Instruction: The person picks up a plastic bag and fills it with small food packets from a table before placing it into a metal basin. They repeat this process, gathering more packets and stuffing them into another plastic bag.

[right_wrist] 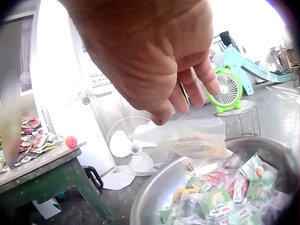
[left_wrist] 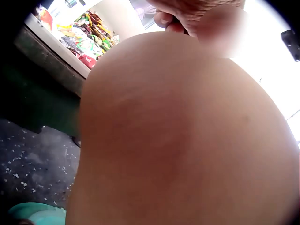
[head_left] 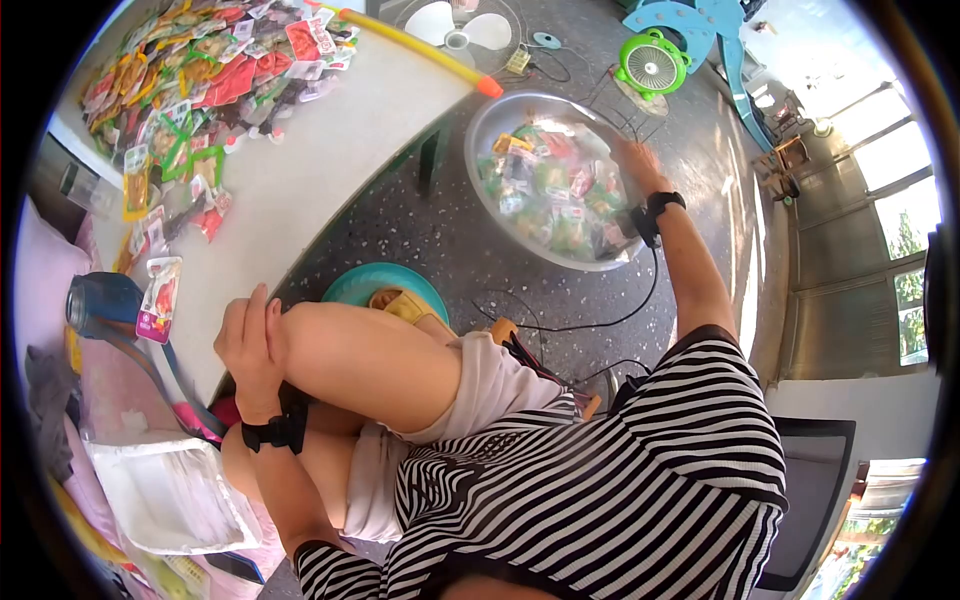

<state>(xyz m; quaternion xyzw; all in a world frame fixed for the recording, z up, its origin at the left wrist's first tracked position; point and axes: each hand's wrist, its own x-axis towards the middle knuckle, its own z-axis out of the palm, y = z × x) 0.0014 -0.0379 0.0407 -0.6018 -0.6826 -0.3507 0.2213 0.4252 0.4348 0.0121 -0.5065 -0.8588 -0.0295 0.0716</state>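
Note:
My right hand (head_left: 645, 170) reaches over the far side of a large metal basin (head_left: 480, 185). Small sealed food packets (right_wrist: 218, 201) lie heaped inside it. In the right wrist view a blurred, translucent plastic packet (right_wrist: 199, 140) hangs at the thumb and fingertips, above the basin's rim, and the thumb overlaps its upper edge. My left hand (head_left: 250, 340) rests on the raised knee (head_left: 340, 335), beside the table edge. From the left wrist camera, the knee fills most of the picture, with part of the left hand (left_wrist: 187, 16) above it.
A white table (head_left: 300, 190) carries a big pile of packets (head_left: 210, 80) and a yellow stick (head_left: 410, 48). Beyond the basin stand a white fan (head_left: 457, 40) and a green fan (head_left: 652, 65) on a stool. A cable (head_left: 590, 327) crosses the floor; a teal tub (head_left: 350, 285) sits below the knee.

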